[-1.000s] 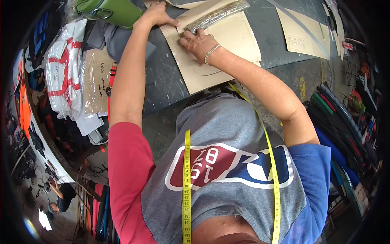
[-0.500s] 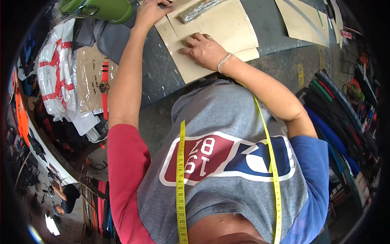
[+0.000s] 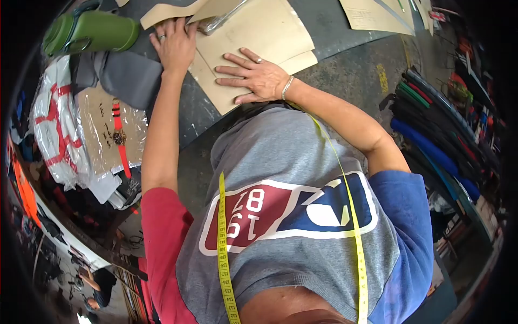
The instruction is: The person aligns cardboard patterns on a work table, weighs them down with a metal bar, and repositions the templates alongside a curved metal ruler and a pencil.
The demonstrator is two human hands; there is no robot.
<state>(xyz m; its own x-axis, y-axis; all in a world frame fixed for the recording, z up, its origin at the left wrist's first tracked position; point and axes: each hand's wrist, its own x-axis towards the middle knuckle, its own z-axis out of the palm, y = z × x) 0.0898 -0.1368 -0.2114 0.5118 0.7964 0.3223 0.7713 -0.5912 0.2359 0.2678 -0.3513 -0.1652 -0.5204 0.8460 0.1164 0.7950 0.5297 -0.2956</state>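
Note:
On the dark table lie tan paper sheets [image 3: 259,32]. My right hand [image 3: 254,78] rests flat on their near part, fingers spread and holding nothing. Further left, my left hand [image 3: 175,47] lies palm down with its fingers apart, fingertips against a curled tan paper strip [image 3: 171,12]. Between the hands and farther back, a clear-wrapped bundle [image 3: 218,20] sits on the sheets, partly covered by a raised paper flap. The far ends of the flap and the bundle are cut off by the frame's top edge.
A green container [image 3: 100,31], dark grey cloth [image 3: 129,78] and plastic-wrapped packages with a red-strapped watch [image 3: 118,136] are at left. More paper [image 3: 372,16] lies at back right. Rolls of material [image 3: 431,135] stand at right. Another person [image 3: 102,286] is at lower left.
My left hand has opened and spread out by the strip. The fingers of my right hand have spread wider. A paper flap now covers part of the bundle. The camera view has shifted.

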